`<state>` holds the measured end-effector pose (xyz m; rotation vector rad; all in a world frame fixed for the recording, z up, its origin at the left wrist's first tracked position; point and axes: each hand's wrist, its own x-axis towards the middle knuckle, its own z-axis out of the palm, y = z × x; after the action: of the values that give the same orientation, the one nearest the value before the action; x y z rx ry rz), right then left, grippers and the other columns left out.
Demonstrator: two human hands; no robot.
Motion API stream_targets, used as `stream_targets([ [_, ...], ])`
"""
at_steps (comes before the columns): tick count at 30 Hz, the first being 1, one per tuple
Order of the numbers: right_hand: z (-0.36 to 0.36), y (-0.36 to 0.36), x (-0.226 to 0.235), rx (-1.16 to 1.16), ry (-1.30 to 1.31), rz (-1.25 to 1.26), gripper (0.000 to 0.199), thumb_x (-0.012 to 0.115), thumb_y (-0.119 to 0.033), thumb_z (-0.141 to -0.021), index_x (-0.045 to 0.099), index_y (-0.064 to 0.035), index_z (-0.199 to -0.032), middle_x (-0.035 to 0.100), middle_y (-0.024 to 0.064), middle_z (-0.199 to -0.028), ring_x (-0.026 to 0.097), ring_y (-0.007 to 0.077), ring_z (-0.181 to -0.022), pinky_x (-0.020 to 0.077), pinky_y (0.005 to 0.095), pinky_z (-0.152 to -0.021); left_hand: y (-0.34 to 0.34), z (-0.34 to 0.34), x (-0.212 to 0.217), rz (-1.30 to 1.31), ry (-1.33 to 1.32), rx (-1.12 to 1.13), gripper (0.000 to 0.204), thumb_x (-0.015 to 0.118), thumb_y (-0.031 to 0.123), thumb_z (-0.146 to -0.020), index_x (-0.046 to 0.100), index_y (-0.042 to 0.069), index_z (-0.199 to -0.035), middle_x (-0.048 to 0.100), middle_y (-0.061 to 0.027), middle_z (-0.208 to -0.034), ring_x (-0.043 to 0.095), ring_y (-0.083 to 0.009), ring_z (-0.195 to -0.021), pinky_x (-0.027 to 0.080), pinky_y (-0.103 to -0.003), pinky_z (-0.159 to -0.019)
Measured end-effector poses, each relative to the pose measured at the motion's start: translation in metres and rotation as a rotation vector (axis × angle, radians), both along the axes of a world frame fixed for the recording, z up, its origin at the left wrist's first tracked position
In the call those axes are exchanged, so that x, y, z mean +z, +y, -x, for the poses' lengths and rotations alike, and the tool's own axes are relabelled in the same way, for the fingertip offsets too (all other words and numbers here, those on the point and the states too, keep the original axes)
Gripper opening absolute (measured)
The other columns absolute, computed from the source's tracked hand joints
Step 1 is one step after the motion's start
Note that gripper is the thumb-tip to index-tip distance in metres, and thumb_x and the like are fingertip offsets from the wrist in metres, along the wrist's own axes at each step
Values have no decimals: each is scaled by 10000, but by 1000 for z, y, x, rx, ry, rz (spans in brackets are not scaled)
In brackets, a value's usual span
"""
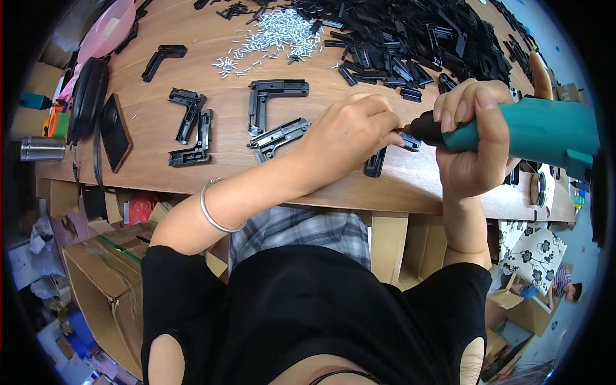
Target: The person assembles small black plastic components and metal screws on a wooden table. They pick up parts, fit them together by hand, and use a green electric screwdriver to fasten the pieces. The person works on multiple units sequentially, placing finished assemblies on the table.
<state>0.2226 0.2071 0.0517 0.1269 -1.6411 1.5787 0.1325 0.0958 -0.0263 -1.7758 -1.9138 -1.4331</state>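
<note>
My right hand [471, 151] is wrapped round a teal power screwdriver [542, 128], which lies nearly level with its black nose pointing left. Close to that nose, the fingertips of my left hand [350, 131] are pinched together; whatever they hold is too small or hidden to make out. Below them a black plastic part [374, 164] shows in part on the table. Left of my left hand lie a black L-shaped part [258, 106] and another black part [282, 136], partly behind my wrist. More L-shaped parts [204, 138] rest farther left.
A pile of small silver screws [285, 32] lies at the far middle of the wooden table [218, 70], beside a large heap of black parts [430, 32]. At left are a phone [115, 135], a black case [88, 96] and a metal cup [42, 149]. Cardboard boxes [96, 282] stand below.
</note>
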Motion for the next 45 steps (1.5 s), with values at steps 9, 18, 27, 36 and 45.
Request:
stream_targets([
  [9, -7, -3, 1, -52, -80, -49, 308, 485, -58, -837, 374, 32, -1109, 464, 84, -646, 469, 155, -513, 437, 298, -533, 3, -5, 3, -17, -3, 6, 213, 729, 153, -715, 598, 26, -825, 551, -84, -765, 556, -265, -705, 469, -354, -630],
  [18, -7, 6, -9, -176, -112, -206, 452, 475, -53, -820, 270, 17, -1217, 447, 88, -620, 455, 160, -498, 448, 312, -542, 11, -6, -1, 83, 114, -23, 309, 736, 160, -675, 584, 25, -908, 559, -102, -876, 541, -304, -858, 455, -384, -742],
  [27, 2, 22, -30, -241, -16, -554, 331, 456, 60, -845, 390, 13, -1166, 496, 111, -682, 471, 156, -513, 469, 308, -558, 14, -4, -5, 231, 56, 74, 398, 759, 219, -673, 580, 41, -980, 580, -116, -977, 507, -326, -978, 432, -405, -846],
  [36, -2, 30, -36, -190, 31, -722, 439, 475, 191, -776, 479, -10, -1166, 495, 116, -842, 496, 141, -618, 491, 296, -580, 17, -3, -14, 258, 59, 34, 355, 729, 237, -703, 575, 41, -956, 543, -117, -907, 490, -318, -904, 425, -396, -806],
  [45, 0, 43, -45, -64, 31, -786, 357, 483, 83, -844, 432, -28, -1179, 490, 107, -837, 491, 151, -630, 468, 316, -619, 17, -8, -15, 251, 4, -2, 352, 701, 223, -721, 522, 22, -948, 508, -126, -903, 476, -319, -880, 410, -399, -794],
])
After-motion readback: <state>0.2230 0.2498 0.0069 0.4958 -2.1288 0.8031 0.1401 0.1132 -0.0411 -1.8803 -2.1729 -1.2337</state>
